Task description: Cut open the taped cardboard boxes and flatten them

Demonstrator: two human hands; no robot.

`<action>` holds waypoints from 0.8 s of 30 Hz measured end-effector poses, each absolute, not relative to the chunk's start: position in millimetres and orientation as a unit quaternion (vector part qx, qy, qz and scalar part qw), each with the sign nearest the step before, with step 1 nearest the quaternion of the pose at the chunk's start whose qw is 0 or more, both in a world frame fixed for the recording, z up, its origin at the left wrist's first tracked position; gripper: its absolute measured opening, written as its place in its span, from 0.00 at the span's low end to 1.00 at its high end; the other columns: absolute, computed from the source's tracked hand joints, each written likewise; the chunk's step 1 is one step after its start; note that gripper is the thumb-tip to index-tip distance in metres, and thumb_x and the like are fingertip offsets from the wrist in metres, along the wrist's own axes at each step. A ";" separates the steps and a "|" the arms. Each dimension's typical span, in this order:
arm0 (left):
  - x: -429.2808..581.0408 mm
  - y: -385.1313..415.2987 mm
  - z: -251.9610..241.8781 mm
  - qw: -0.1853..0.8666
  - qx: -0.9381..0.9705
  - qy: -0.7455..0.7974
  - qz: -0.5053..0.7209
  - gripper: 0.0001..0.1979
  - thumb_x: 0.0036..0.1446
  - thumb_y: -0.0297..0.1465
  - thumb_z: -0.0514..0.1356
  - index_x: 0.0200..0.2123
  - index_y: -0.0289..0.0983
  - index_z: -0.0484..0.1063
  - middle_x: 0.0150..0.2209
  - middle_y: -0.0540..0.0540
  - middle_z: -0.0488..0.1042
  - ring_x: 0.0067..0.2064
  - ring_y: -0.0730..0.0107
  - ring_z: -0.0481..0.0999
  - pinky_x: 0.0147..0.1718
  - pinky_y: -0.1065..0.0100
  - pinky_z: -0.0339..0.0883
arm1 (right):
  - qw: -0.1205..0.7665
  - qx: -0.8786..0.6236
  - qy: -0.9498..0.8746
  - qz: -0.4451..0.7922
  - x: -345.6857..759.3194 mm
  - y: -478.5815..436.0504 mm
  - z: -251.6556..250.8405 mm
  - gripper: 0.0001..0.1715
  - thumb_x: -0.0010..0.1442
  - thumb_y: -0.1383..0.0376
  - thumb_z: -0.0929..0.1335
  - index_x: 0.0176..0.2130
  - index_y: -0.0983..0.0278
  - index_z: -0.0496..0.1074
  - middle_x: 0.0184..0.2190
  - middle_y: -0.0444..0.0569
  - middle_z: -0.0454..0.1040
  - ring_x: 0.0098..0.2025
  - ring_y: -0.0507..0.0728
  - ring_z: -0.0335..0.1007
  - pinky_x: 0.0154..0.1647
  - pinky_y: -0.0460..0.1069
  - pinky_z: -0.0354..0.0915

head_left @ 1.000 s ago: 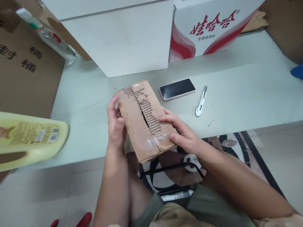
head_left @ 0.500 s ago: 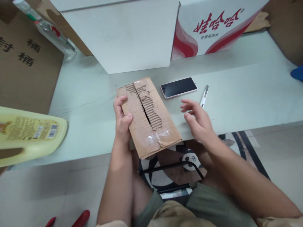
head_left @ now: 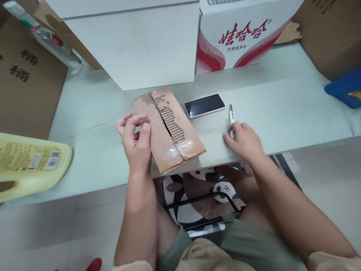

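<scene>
Currently, in the head view, the left hand (head_left: 137, 141) reaches over the front edge of the worktop (head_left: 93, 150), fingers half curled, thumb at the left side of the cardboard box (head_left: 176, 137); whether it grips cannot be told. The box's near corner reaches that edge. The right hand (head_left: 246, 141), palm down near the front edge, has bent fingers at the knife's (head_left: 231, 114) near end; full closure cannot be confirmed.
</scene>
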State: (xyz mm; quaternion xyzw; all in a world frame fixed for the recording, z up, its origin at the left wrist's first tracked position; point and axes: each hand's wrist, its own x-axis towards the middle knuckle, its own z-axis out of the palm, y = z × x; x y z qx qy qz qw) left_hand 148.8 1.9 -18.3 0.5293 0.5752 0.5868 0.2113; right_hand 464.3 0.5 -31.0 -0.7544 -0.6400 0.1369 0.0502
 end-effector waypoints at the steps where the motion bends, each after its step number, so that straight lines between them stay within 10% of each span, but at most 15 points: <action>1: 149.5 -0.8 -15.4 0.207 0.534 0.575 0.585 0.18 0.59 0.49 0.65 0.42 0.41 0.78 0.57 0.38 0.63 0.67 0.47 0.62 0.63 0.50 0.71 | 0.060 -0.759 -0.635 0.132 465.4 1.3 -30.1 0.19 0.63 0.55 0.65 0.49 0.63 0.71 0.46 0.61 0.74 0.47 0.68 0.71 0.40 0.56 0.63; 14: 138.8 -30.2 -0.1 0.228 0.801 0.412 0.369 0.38 0.45 0.58 0.72 0.56 0.46 0.75 0.78 0.42 0.38 0.79 0.28 0.38 0.72 0.31 0.49 | 0.486 -0.572 -0.602 0.273 448.4 -5.7 -15.0 0.16 0.64 0.59 0.66 0.52 0.56 0.66 0.35 0.45 0.73 0.34 0.56 0.72 0.37 0.53 0.71; 24: 156.9 -21.5 -30.1 0.039 0.763 0.457 0.456 0.30 0.51 0.49 0.70 0.57 0.48 0.76 0.68 0.39 0.65 0.73 0.35 0.59 0.72 0.30 0.49 | 0.644 -0.448 -0.591 0.186 423.1 -29.1 24.3 0.18 0.70 0.49 0.68 0.40 0.59 0.74 0.23 0.41 0.68 0.17 0.49 0.63 0.15 0.47 0.55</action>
